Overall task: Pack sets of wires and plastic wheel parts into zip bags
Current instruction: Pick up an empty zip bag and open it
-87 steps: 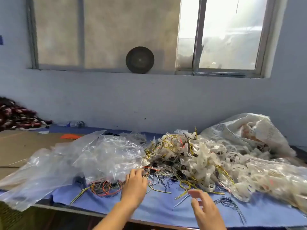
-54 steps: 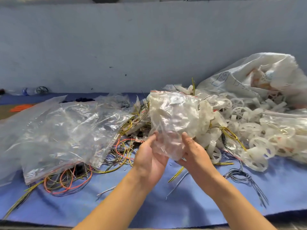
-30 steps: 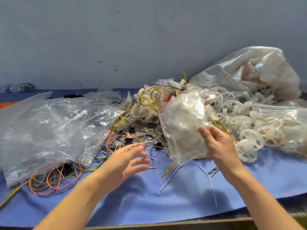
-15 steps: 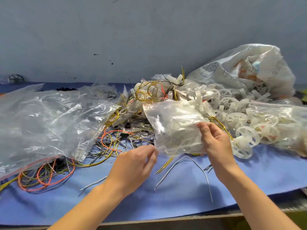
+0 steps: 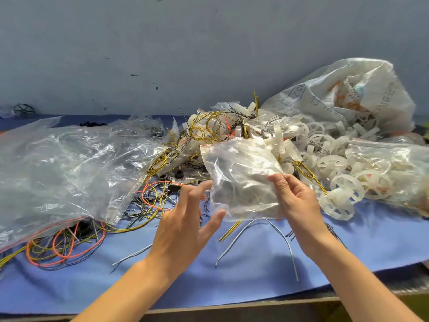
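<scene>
Head view, nearest first: two bare forearms reach in over the table edge onto a blue cloth [image 5: 255, 275]. The left hand [image 5: 183, 219] is spread, fingers apart and holding nothing, with its thumb tip and forefinger right at the left edge of a small clear zip bag [image 5: 241, 175]; whether they touch it I cannot tell. The right hand [image 5: 294, 198] pinches the bag's right side between thumb and fingers and holds it up off the cloth, red zip strip uppermost. Under the bag lies a tangle of wires [image 5: 153, 201], orange, yellow and dark. To the left a large clear bag [image 5: 65, 173] covers more wires. To the right sits a heap of white plastic wheel parts [image 5: 346, 184], some inside another clear bag [image 5: 390, 168]. Behind them slumps a printed sack [image 5: 343, 96], against a grey-blue wall [image 5: 162, 43].
</scene>
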`<state>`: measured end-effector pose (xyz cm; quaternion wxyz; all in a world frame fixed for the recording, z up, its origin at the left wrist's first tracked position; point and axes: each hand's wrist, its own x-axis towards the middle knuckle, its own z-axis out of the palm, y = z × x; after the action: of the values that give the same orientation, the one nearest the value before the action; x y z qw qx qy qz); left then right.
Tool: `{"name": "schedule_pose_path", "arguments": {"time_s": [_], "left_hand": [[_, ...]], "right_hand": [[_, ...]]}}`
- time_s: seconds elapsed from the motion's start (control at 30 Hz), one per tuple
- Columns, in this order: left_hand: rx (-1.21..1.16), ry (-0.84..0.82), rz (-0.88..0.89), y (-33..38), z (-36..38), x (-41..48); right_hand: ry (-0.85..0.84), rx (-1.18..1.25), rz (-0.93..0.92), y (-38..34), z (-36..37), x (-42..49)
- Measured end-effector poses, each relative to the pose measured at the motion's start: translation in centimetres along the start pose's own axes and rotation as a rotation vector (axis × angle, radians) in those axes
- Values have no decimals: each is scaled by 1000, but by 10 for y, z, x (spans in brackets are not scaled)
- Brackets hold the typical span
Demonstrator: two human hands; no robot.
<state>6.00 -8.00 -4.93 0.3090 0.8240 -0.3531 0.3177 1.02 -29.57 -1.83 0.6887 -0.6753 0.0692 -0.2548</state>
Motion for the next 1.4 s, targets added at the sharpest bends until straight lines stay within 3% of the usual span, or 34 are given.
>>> {"name": "schedule_pose_path", "arguments": {"time_s": [0.17,0.43,0.6,0.77,0.9,0.97,1.03,1.13,1.2,1.3,1.4], "left_hand": [[110,-59,145,-4,-3,-2],[-39,-149,79,-6,-3,-6],[11,-228,102,-6,-5,-4],[63,-291,421,-7,-15,-13],[-19,-327,622,17,-18,-28],[-74,-274,584,20,-20,-26],[-86,-241,436,16,-22,-16],[-68,-305,132,8,-20,-3],[-24,-395,13,2,-11,-2],[62,-529,-62,-13,7,-5],[100,-635,-91,-23,17,-6]], "right_hand": [[-27,-28,-8,3,0,0],[-40,-63,-31,4,-2,2],[-75,-62,-16,10,0,1],[-8,-263,-70,20,-18,16],[-367,-582,-101,33,-30,18],[-482,-810,-102,37,-32,21],[-473,-1035,-128,36,-32,27],[-363,-1266,-197,25,-25,35],[-202,-1356,-225,14,-17,36],[48,-1217,-428,7,11,16],[-132,-1063,-499,21,56,-24]]}}
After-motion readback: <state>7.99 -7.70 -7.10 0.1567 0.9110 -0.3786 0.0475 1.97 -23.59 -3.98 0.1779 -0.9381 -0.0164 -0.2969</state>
